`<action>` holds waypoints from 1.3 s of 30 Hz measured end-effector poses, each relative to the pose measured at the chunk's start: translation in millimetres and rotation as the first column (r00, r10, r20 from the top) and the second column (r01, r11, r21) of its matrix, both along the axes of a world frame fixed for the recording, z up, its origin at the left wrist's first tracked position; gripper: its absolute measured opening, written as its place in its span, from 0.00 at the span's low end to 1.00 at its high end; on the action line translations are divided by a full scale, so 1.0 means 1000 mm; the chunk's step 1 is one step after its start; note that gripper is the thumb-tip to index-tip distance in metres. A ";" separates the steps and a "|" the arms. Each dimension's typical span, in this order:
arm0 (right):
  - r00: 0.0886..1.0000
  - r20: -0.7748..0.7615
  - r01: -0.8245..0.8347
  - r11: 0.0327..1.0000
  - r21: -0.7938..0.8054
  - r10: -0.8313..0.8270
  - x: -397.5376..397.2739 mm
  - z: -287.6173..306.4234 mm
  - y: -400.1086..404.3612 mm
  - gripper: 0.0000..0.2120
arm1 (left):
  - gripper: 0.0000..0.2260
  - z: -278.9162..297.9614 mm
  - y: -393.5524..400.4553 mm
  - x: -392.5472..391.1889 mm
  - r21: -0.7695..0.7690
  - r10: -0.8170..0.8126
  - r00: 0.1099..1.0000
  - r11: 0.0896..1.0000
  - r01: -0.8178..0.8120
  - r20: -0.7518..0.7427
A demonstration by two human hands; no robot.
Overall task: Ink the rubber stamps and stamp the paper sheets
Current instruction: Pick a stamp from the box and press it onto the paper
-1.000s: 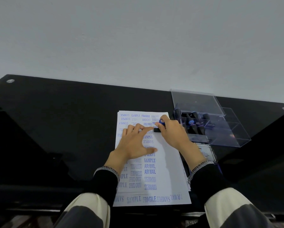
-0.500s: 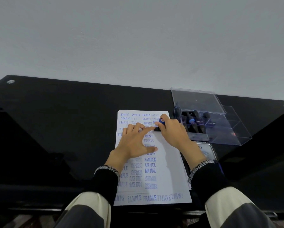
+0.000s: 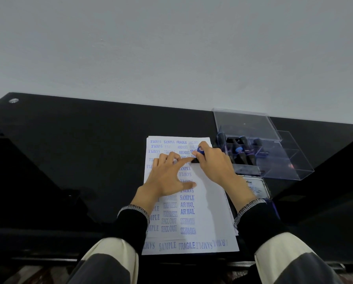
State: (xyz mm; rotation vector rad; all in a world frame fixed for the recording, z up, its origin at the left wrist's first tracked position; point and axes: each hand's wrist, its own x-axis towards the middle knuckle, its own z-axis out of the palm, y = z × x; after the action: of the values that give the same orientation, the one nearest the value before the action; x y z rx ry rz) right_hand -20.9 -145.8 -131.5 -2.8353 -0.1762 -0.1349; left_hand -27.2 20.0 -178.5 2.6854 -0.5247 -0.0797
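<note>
A stack of white paper sheets lies on the black table, covered with blue stamped words such as SAMPLE, FRAGILE and AIR MAIL. My right hand grips a rubber stamp with a blue-topped handle and holds it down on the upper right part of the top sheet. My left hand rests flat on the sheet with spread fingers, its forefinger touching the stamp's black base.
A clear plastic box with its lid up stands right of the paper and holds several more dark stamps. An ink pad tin lies just in front of it. The glossy black table meets a grey wall behind.
Both hands stay in place on the sheet with the stamp pressed down; the view has shifted only slightly.
</note>
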 end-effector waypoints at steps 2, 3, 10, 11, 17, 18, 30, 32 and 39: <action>1.000 -0.004 -0.006 1.000 -0.025 0.006 0.000 0.000 0.001 0.13 | 0.34 -0.001 0.000 0.000 -0.002 0.001 1.000 1.000 -0.001 0.006; 1.000 -0.006 -0.009 0.999 -0.037 0.009 0.000 -0.001 0.000 0.13 | 0.34 -0.001 0.000 0.000 -0.003 0.002 1.000 1.000 -0.002 0.008; 0.999 -0.055 0.003 0.997 0.076 0.001 0.003 0.004 -0.002 0.17 | 0.33 0.000 0.001 -0.001 0.008 -0.003 1.000 1.000 0.003 0.018; 0.997 -0.076 0.014 0.989 0.146 -0.003 0.004 0.004 -0.003 0.16 | 0.33 0.001 0.001 -0.002 0.014 -0.003 1.000 1.000 0.002 0.014; 0.925 -0.377 0.284 0.740 0.610 -0.045 0.012 0.016 -0.004 0.12 | 0.34 0.001 0.001 -0.002 0.021 -0.006 1.000 1.000 0.006 -0.001; 0.895 -0.442 0.364 0.659 0.658 -0.053 0.012 0.018 -0.004 0.11 | 0.34 0.000 0.001 -0.002 0.021 -0.005 1.000 1.000 0.005 0.001; 0.929 -0.356 0.265 0.856 0.444 -0.103 0.013 0.020 0.008 0.14 | 0.32 -0.005 0.002 -0.011 -0.050 0.029 0.998 0.998 -0.026 0.055; 0.942 -0.331 0.138 0.960 0.242 -0.052 0.013 0.019 0.012 0.11 | 0.30 -0.005 0.002 -0.012 -0.059 0.030 0.997 0.998 -0.026 0.075; 0.957 -0.279 -0.105 0.992 -0.067 0.082 -0.006 0.029 0.019 0.08 | 0.29 -0.005 0.003 -0.012 -0.067 0.035 0.995 0.997 -0.029 0.095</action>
State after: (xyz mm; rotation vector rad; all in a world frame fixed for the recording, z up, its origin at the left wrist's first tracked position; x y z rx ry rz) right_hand -27.2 -126.5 -103.0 -2.8799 -0.2589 0.2941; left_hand -39.2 22.5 -183.7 2.6423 -0.5041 0.0752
